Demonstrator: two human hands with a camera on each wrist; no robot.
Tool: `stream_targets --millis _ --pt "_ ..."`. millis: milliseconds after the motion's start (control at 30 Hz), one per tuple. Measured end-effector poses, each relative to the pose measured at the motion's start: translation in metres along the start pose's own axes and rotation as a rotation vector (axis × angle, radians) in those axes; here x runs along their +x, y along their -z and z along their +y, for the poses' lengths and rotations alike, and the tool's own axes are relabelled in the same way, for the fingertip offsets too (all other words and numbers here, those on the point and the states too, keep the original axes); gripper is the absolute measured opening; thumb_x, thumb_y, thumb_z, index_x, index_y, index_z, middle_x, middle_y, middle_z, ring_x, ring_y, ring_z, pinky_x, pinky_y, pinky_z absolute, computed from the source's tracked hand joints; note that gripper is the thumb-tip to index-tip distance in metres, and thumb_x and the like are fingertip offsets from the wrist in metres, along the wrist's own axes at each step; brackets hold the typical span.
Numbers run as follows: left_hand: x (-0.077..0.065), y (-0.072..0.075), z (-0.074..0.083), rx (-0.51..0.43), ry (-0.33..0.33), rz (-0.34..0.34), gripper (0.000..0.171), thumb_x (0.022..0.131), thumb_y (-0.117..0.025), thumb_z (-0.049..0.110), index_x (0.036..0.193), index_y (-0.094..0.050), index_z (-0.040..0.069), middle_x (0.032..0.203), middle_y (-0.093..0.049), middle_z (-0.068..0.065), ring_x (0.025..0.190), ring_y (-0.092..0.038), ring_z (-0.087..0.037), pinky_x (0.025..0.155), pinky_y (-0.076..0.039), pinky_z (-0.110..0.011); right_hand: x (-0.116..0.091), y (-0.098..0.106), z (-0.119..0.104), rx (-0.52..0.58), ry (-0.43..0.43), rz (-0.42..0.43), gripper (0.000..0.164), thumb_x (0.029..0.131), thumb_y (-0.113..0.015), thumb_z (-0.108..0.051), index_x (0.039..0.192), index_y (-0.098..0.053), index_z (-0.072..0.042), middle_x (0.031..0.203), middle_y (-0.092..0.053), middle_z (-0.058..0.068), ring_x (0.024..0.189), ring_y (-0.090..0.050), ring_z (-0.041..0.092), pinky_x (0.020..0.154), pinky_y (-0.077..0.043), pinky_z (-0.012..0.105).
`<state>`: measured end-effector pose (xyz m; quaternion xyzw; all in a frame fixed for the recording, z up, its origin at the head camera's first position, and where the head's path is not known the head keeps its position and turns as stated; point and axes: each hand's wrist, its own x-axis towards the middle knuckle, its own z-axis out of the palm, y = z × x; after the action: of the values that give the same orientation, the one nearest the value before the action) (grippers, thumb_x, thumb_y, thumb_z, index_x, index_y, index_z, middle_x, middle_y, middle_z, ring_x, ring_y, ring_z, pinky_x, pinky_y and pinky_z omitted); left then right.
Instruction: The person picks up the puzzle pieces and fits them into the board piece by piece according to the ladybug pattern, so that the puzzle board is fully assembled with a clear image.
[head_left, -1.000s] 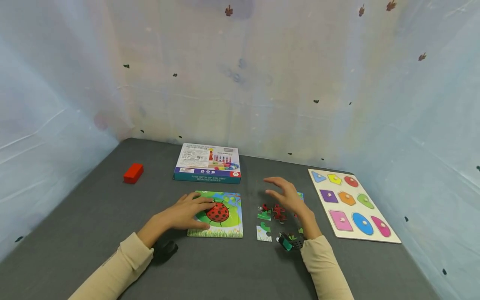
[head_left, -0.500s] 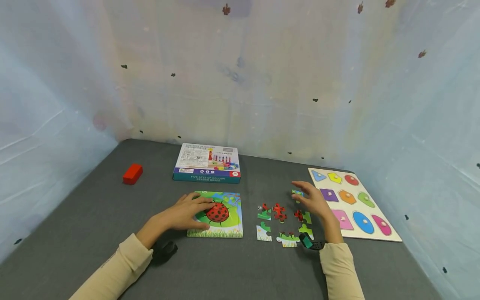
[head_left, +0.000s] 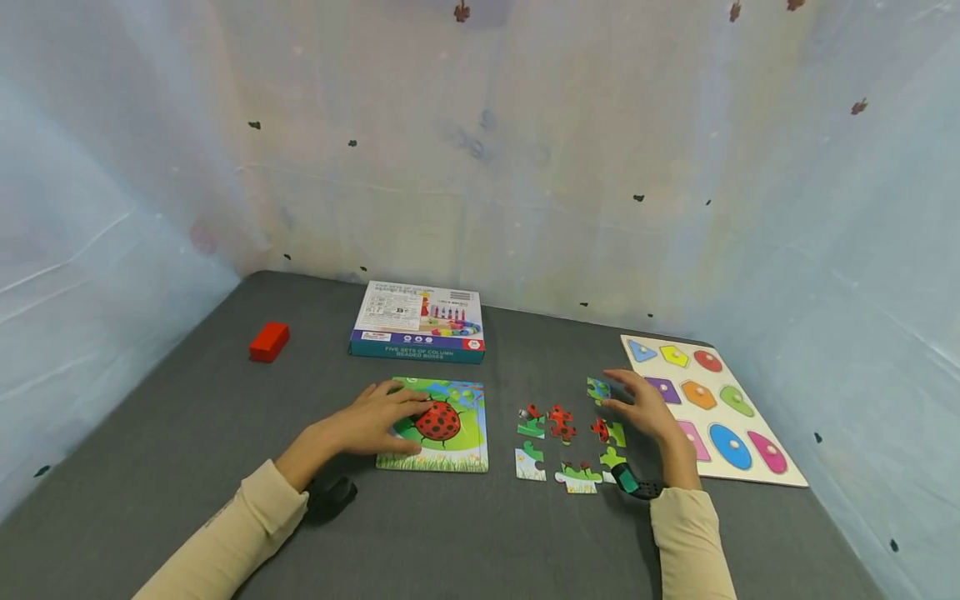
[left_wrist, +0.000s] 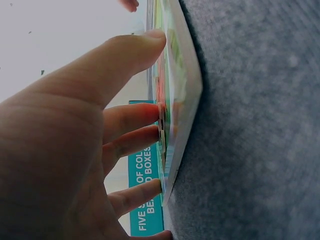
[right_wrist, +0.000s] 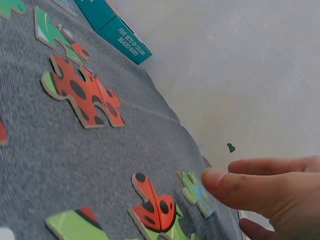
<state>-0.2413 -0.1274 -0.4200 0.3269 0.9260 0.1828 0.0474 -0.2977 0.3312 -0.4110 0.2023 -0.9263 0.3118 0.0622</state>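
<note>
Right wrist view (unlike left) shows puzzle pieces near the fingers

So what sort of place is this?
Probably a play or learning table: it holds a ladybug picture, loose puzzle pieces and a colourful shape board. Home or classroom, I can't tell.
</note>
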Motion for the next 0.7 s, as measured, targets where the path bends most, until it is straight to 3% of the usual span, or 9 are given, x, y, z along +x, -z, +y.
stream_targets --millis 333,700 --pt "-0.001 0.0 0.001 -0.009 0.0 -0.008 0.069 0.082 -0.064 0.05 0.14 -0.045 0.017 0.144 -0.039 -0.003 0.133 -0.024 -0.039 0.101 -0.015 -0.067 -0.001 -0.013 0.013 -0.059 0.009 -0.024 0.05 0.087 -0.065 -0.007 0.132 -0.046 0.007 0.133 -0.045 0.029 0.123 -0.039 0.046 0.1 -0.028 0.059" --pt "-0.001 0.001 0.001 -0.005 -0.009 -0.002 0.07 0.083 -0.063 0.051 0.14 -0.044 0.016 0.145 -0.038 -0.004 0.133 -0.024 -0.038 0.102 -0.014 -0.066 0.0 -0.021 0.016 -0.093 0.069 0.048 0.037 0.085 -0.064 -0.002 0.12 -0.057 0.006 0.121 -0.052 0.026 0.114 -0.046 0.043 0.097 -0.032 0.057"
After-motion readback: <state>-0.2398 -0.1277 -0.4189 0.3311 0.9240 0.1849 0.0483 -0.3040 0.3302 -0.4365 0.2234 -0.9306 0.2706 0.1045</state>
